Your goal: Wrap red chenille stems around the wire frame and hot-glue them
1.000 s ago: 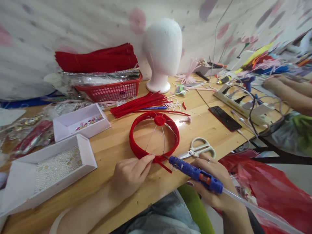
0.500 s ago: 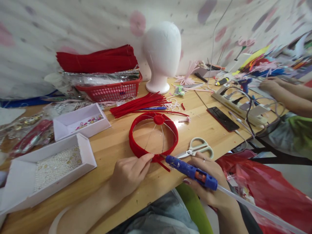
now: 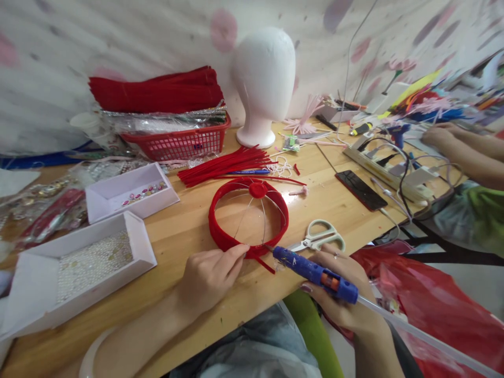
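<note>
On the wooden table, everything is placed here by the red hoop, a fuzzy red ring with thin wires crossing to a red disc at its far rim, lying flat near the table's front edge. Behind the hoop stands a white foam head. Behind the hoop and to its left sits a red basket stacked with red material and foil packets. Left of the hoop lie two white trays: the larger one, nearer the front edge, holds pale beads, and the smaller one beyond it holds a row of coloured gems. Just behind the hoop lies a bundle of red pipe cleaners.

The left hand is at the hoop's near rim, fingertips pinched together on the red band. The right hand, to the hoop's right, is wrapped around a blue glue gun whose nozzle points at the near rim, close to the left fingertips. Scissors lie just right of the hoop, beyond the gun. Farther right lies a black phone, and beyond it another person's hand rests on the table.
</note>
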